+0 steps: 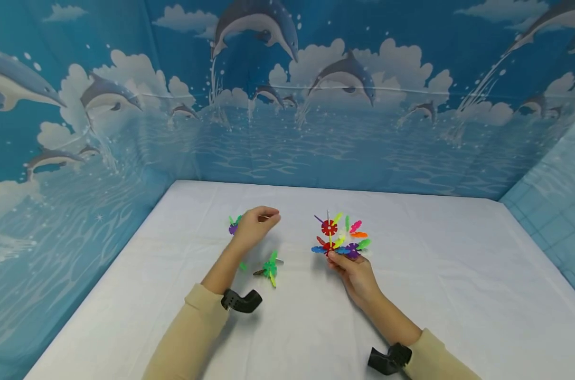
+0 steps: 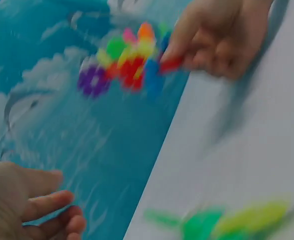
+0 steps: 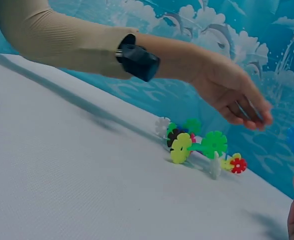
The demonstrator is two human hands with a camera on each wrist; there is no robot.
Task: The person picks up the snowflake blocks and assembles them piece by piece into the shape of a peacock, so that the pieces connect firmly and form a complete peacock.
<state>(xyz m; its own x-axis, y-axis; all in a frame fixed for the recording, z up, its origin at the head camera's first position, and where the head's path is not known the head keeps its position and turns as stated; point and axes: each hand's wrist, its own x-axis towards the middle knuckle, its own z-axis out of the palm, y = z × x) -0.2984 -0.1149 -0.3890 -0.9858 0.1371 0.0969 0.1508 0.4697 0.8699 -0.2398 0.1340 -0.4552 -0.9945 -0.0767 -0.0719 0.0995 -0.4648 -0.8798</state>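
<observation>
My right hand (image 1: 358, 279) pinches the lower end of a cluster of interlocking flower-shaped plastic discs (image 1: 329, 228), held above the white table. Its discs are red, blue, yellow, purple, green, pink and orange, and the cluster (image 2: 132, 72) shows blurred in the left wrist view. To the left, my left hand (image 1: 256, 227) hovers over the table with relaxed, slightly bent fingers and nothing in them. Below it lies a smaller green cluster (image 1: 270, 268) with yellow, dark and whitish discs. Behind the left hand, a purple and green piece (image 1: 233, 229) is partly hidden.
A small green disc (image 1: 243, 266) lies beside my left forearm. In the right wrist view, several joined discs (image 3: 214, 144) stand on the table below the left hand. A dolphin-printed curtain (image 1: 287, 142) rises behind the white tabletop (image 1: 458, 274).
</observation>
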